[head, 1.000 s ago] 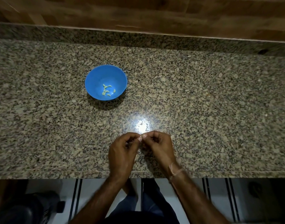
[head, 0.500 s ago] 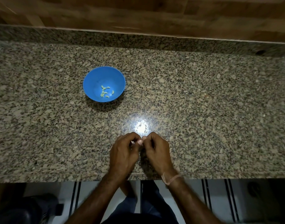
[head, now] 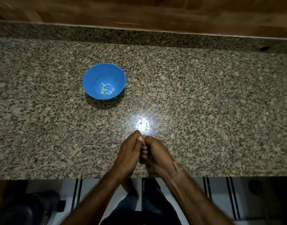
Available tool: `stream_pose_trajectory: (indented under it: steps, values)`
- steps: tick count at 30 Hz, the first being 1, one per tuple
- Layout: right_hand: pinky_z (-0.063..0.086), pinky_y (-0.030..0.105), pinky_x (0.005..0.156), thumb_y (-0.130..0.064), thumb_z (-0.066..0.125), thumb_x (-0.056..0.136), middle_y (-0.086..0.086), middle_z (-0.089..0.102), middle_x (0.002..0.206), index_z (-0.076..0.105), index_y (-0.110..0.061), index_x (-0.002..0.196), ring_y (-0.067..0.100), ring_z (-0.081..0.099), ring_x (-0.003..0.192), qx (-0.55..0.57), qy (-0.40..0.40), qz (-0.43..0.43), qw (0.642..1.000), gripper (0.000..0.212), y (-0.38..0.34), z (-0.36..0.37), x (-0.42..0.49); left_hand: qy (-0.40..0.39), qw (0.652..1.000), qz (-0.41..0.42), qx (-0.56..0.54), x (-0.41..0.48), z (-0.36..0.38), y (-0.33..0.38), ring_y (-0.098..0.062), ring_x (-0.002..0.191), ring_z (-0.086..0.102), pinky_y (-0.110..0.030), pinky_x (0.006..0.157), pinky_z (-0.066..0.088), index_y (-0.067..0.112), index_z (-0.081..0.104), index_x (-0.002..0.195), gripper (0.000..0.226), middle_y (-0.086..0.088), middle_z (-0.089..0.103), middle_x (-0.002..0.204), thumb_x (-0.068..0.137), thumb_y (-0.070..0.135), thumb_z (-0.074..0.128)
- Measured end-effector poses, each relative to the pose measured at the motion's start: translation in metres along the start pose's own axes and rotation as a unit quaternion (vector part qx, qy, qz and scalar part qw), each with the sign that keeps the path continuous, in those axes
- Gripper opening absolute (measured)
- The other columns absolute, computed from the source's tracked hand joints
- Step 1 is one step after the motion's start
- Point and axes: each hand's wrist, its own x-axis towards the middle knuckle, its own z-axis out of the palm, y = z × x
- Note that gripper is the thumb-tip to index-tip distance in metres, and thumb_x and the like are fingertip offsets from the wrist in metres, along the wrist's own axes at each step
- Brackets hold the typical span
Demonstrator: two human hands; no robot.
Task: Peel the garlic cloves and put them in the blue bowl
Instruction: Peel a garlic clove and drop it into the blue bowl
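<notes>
Left hand and right hand curl fingertip to fingertip at the desk near edge, apparently pinching a hidden clove. Grip firmly and strip the skin with thumbnails; the blue bowl sits far left.

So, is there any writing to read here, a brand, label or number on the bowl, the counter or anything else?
None can be read. The blue bowl is plain, the granite counter shows only speckles and a glare, and the band on the right wrist bears no visible lettering.
</notes>
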Motion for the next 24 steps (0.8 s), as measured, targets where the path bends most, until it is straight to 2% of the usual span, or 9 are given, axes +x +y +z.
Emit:
stream_pose_trajectory:
  steps: [3,5,7,10,13,16,19,22,24]
  values:
    - [0.034,0.027,0.054,-0.016,0.051,0.107,-0.002,0.042,0.064,0.049,-0.017,0.072,0.01,0.04,0.058,-0.016,0.034,-0.067,0.997,0.035,0.001,0.007,-0.002,0.015,0.998,-0.04,-0.044,0.003,0.0,-0.003,-0.014,0.075,0.053,-0.029,0.068,0.041,0.009,0.051,0.093,0.025,-0.015,0.057,0.084,0.111,0.023,0.04]
    - [0.034,0.026,0.058,-0.018,0.053,0.107,-0.006,0.042,0.065,0.047,-0.019,0.072,0.008,0.039,0.062,-0.08,0.062,-0.132,0.986,0.035,0.003,0.007,-0.002,0.003,0.994,-0.069,-0.089,0.003,-0.001,-0.002,-0.015,0.068,0.048,-0.034,0.065,0.037,0.013,0.05,0.089,0.026,-0.007,0.05,0.074,0.11,0.024,0.041]
    - [0.035,0.028,0.058,-0.019,0.055,0.106,-0.008,0.044,0.062,0.05,-0.02,0.07,0.008,0.04,0.06,-0.075,0.056,-0.122,0.988,0.036,0.003,0.004,-0.001,-0.003,0.993,-0.067,-0.098,0.002,-0.003,0.0,-0.012,0.063,0.043,-0.03,0.06,0.035,0.012,0.049,0.089,0.026,-0.001,0.046,0.07,0.111,0.025,0.041]
    - [0.038,0.029,0.061,-0.022,0.057,0.106,-0.01,0.048,0.063,0.054,-0.016,0.073,0.009,0.043,0.062,-0.087,0.037,-0.141,0.985,0.034,0.005,0.001,-0.002,0.013,0.996,-0.059,-0.072,0.0,-0.004,-0.001,-0.014,0.07,0.049,-0.033,0.066,0.039,0.012,0.055,0.095,0.025,-0.006,0.052,0.075,0.11,0.027,0.042]
    - [0.034,0.014,0.055,-0.017,0.055,0.108,-0.017,0.048,0.058,0.048,-0.015,0.074,-0.001,0.041,0.055,-0.162,0.073,-0.194,0.965,0.035,0.01,0.006,-0.005,-0.005,0.986,-0.099,-0.13,-0.002,-0.002,0.002,-0.006,0.055,0.043,-0.022,0.053,0.034,0.023,0.056,0.094,0.025,0.007,0.047,0.065,0.111,0.022,0.039]
    - [0.034,0.024,0.056,-0.018,0.055,0.107,-0.013,0.045,0.06,0.049,-0.018,0.07,0.007,0.041,0.058,-0.119,0.07,-0.146,0.98,0.037,0.011,0.005,-0.002,0.0,0.993,-0.062,-0.102,-0.007,-0.002,0.004,0.001,0.057,0.046,-0.016,0.053,0.036,0.026,0.052,0.088,0.027,0.015,0.049,0.067,0.112,0.023,0.038]
    - [0.031,0.028,0.051,-0.019,0.051,0.106,-0.002,0.041,0.059,0.05,-0.017,0.069,0.011,0.038,0.051,0.031,0.001,0.028,0.999,0.037,0.002,0.009,-0.001,0.038,0.998,0.032,0.035,-0.009,-0.002,-0.006,-0.001,0.069,0.05,-0.019,0.062,0.041,0.033,0.044,0.086,0.026,0.009,0.054,0.079,0.111,0.031,0.036]
    - [0.035,0.029,0.056,-0.02,0.053,0.107,0.003,0.044,0.067,0.051,-0.011,0.075,0.013,0.042,0.06,-0.049,0.046,-0.096,0.993,0.033,0.009,0.014,-0.002,0.036,0.998,-0.03,-0.051,-0.005,-0.003,-0.008,-0.007,0.081,0.056,-0.025,0.072,0.045,0.029,0.058,0.098,0.022,0.003,0.061,0.092,0.111,0.028,0.039]
    - [0.037,0.029,0.058,-0.02,0.054,0.107,0.003,0.047,0.069,0.049,-0.006,0.076,0.013,0.044,0.064,-0.112,0.081,-0.149,0.979,0.035,0.015,0.011,-0.001,-0.008,0.985,-0.109,-0.132,-0.001,-0.007,-0.003,-0.012,0.065,0.05,-0.03,0.058,0.038,0.01,0.056,0.1,0.024,-0.001,0.055,0.077,0.11,0.023,0.039]
